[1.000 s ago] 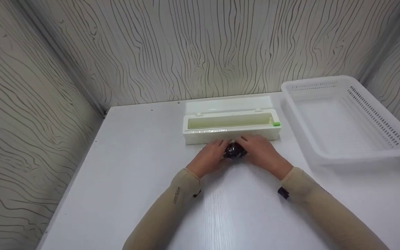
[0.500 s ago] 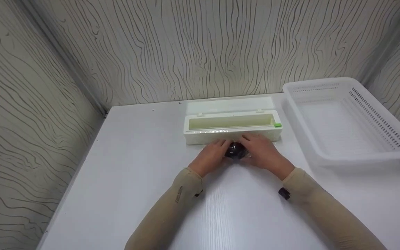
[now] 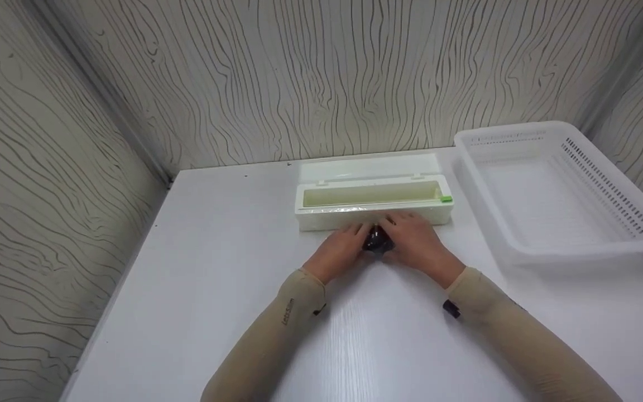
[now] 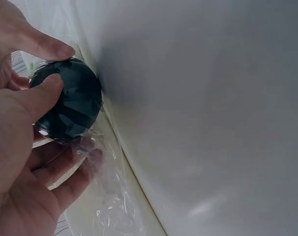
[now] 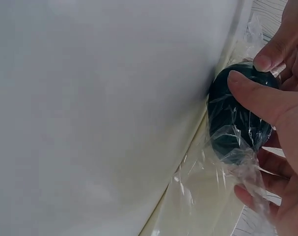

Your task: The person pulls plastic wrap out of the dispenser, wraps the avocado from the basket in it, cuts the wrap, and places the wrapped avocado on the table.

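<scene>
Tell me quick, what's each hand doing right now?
Left hand: holding the dark round thing, with clear film around it.
Right hand: holding the same thing from the other side.

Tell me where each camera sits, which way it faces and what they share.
Head: worn on the head, facing forward and down at the white table, open white box and white basket; left hand, right hand and beige sleeves show.
Left wrist: faces the dark round object in clear film; both hands show partly.
Right wrist: faces that object too; both hands show partly.
Shared: the two wrist views both show the object with both thumbs on it.
</scene>
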Action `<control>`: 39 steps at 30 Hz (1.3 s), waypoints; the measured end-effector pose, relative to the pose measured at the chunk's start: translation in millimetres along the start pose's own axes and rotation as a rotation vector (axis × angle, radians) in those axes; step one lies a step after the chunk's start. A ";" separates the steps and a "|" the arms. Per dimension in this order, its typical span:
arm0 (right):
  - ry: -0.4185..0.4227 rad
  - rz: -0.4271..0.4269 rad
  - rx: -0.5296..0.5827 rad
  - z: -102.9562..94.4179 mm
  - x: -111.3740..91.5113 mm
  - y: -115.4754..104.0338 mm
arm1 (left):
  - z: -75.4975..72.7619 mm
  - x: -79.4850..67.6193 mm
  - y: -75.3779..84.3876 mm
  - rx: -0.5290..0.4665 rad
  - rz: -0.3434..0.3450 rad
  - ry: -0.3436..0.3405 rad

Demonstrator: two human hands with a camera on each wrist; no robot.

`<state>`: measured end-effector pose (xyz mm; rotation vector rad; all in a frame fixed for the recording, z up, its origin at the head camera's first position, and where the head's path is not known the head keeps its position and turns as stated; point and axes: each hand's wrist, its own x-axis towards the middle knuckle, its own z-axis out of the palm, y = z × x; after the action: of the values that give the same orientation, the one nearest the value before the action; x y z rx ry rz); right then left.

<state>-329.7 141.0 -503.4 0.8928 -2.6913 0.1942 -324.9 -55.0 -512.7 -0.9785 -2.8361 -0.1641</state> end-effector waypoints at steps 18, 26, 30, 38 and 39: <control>0.002 -0.018 0.005 4.6 2.0 5.7 | 2.3 -3.1 -2.9 -0.012 -0.018 0.017; -0.004 -0.020 0.013 4.2 1.5 7.2 | 0.2 -10.6 -3.1 -0.064 -0.074 -0.032; -0.004 -0.028 0.003 4.3 1.5 8.7 | -0.9 -12.6 -2.7 -0.062 -0.090 -0.070; -0.017 -0.048 0.003 0.1 0.9 8.6 | -6.1 -13.4 -2.6 -0.029 -0.096 -0.123; -0.019 -0.049 0.007 -0.2 0.8 8.6 | -6.2 -13.4 -2.7 -0.024 -0.094 -0.125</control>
<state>-335.4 147.5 -503.2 0.9668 -2.6846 0.1846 -315.5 -66.2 -509.0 -0.8902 -3.0033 -0.1524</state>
